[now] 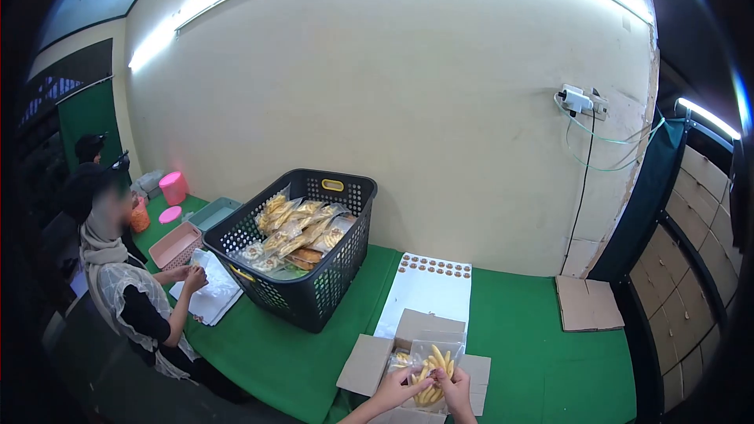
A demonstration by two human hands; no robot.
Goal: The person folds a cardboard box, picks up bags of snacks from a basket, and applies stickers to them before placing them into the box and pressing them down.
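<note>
Both my hands are at the lower middle, over an open cardboard box [364, 363]. My left hand [395, 391] pinches the left side of a clear plastic bag [437, 357] holding long yellow pieces. On the bag's right side, my right hand [455, 391] has its fingers closed on the plastic. Inside the box, to the left of this bag, part of another clear bag [401, 360] shows. Behind the box lies a white sheet [424, 294] with rows of small round brown stickers [436, 268] along its far end.
A black basket [330, 290] full of packed bags stands left of centre on the green table [542, 345]. A co-worker [133, 290] handles plastic beside a pink tray [176, 246]. Flat cardboard [589, 304] lies at the right, below a cable.
</note>
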